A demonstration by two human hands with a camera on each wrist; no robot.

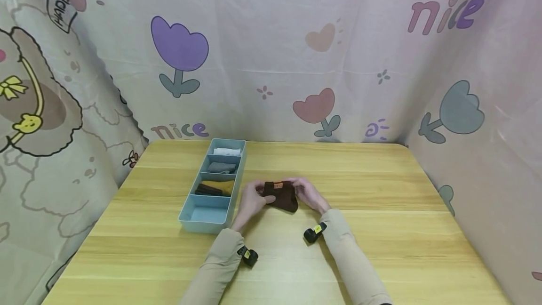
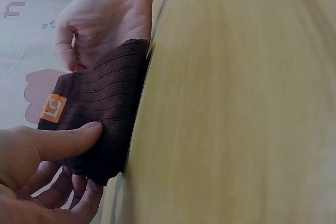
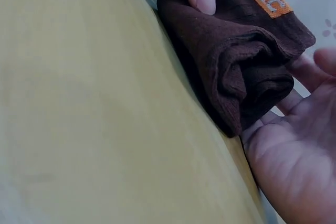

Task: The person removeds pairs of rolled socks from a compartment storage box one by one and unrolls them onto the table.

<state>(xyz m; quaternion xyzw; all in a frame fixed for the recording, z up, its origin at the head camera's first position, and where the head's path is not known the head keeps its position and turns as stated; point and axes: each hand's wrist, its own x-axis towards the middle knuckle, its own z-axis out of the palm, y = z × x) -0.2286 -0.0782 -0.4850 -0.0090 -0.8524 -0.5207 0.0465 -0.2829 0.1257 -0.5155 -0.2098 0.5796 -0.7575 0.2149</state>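
Observation:
A dark brown ribbed sock [image 1: 281, 197], folded into a compact bundle with an orange label, is held low over the table in front of me. My left hand [image 1: 253, 200] pinches its left end, thumb across the front and fingers behind. At the other end is my right hand [image 1: 310, 193]. In the right wrist view, the right palm [image 3: 299, 150] faces the bundle and the fingers reach behind its edge, with the thumb apart from the cloth. Folded layers of the sock [image 3: 226, 72] show at that end.
Left of my hands stands a light blue divided box [image 1: 205, 226]. Its compartments hold white cloth [image 1: 227, 151], a grey folded item [image 1: 222, 168], and mustard [image 1: 223, 186] and dark brown [image 1: 208, 190] ones; the nearest compartment shows its bare bottom. A printed curtain [image 1: 254, 51] hangs behind the wooden table [image 1: 381, 258].

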